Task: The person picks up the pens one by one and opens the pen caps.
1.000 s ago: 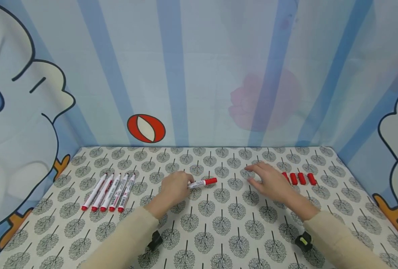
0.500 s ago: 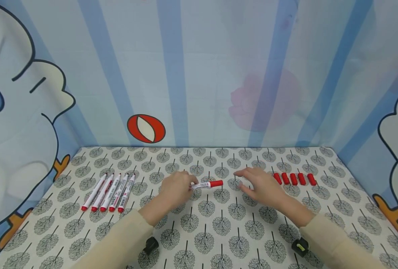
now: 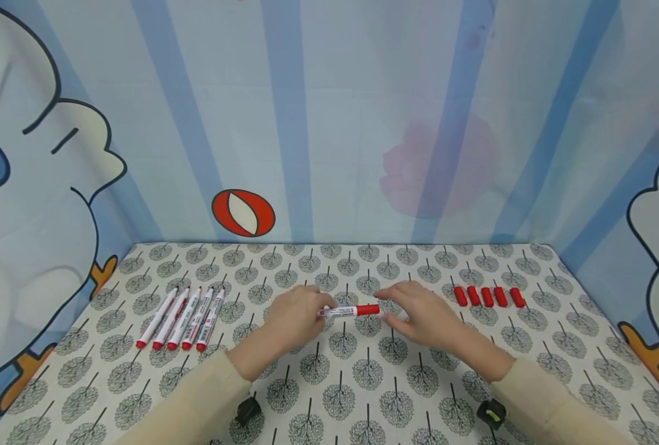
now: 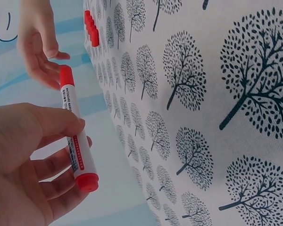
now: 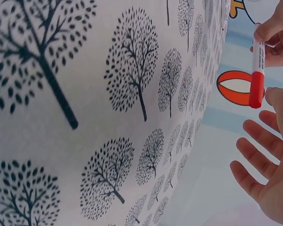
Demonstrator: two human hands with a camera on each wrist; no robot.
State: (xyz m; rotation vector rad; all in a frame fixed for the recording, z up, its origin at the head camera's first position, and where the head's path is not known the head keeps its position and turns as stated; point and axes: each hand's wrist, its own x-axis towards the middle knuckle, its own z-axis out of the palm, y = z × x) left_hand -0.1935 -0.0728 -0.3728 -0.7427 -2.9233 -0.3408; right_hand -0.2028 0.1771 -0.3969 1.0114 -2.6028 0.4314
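Note:
My left hand (image 3: 298, 316) pinches a white whiteboard marker (image 4: 80, 150) between thumb and fingers, off the cloth. Its red cap (image 3: 368, 309) points toward the right hand, and a red end plug (image 4: 87, 182) shows at the opposite end. My right hand (image 3: 421, 312) is beside the cap with thumb and fingers spread. In the right wrist view its thumb lies close to the cap (image 5: 256, 89); whether they touch I cannot tell. On the left of the table, several uncapped markers (image 3: 182, 318) lie side by side, red ends toward me. Several loose red caps (image 3: 487, 296) form a row at right.
A white cloth with printed trees (image 3: 340, 395) covers the table. Behind it hangs a blue striped backdrop (image 3: 352, 123) with cartoon figures, which also closes off both sides. Black devices (image 3: 492, 413) sit under both wrists.
The left hand has brought the marker slightly right and toward me. The right hand has moved left from near the row of loose caps to the marker's cap, uncovering the row.

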